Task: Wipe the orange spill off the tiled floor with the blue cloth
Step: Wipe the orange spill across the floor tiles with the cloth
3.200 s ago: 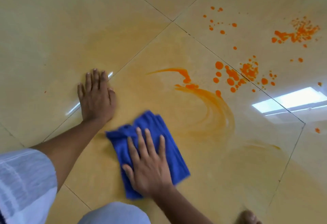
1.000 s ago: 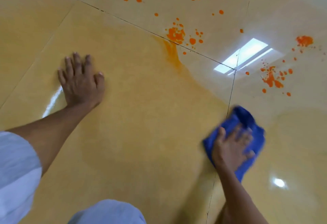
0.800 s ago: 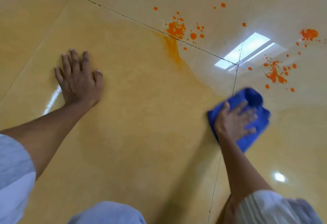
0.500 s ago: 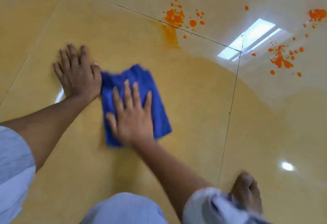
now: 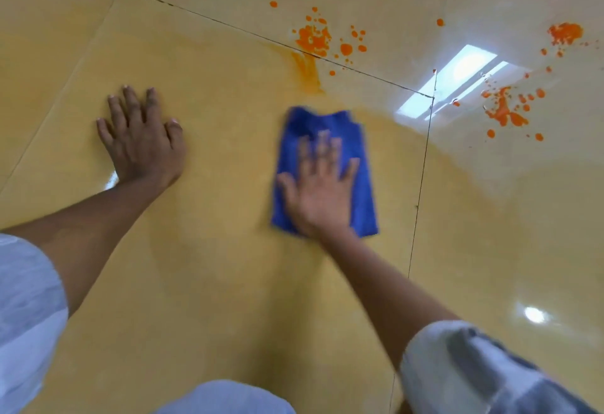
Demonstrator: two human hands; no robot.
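A folded blue cloth (image 5: 359,142) lies flat on the glossy tiled floor (image 5: 228,283), near the middle of the view. My right hand (image 5: 322,191) presses down on it with fingers straight and spread, blurred by motion. My left hand (image 5: 142,139) rests flat on the floor to the left, fingers spread, well apart from the cloth. Just beyond the cloth an orange smear (image 5: 307,77) runs up to a cluster of orange splatter (image 5: 313,37). More orange drops (image 5: 503,109) lie at the right, and another orange patch (image 5: 565,32) sits farther back.
The tile under my hands carries a thin yellow-orange film. Dark grout lines (image 5: 421,184) cross the floor. A bright window reflection (image 5: 454,80) lies right of the cloth. My knee (image 5: 225,397) and white sleeves (image 5: 474,368) fill the lower edge.
My right hand slid the cloth from far right over to my left hand, then back rightward to the middle. My left hand stayed planted.
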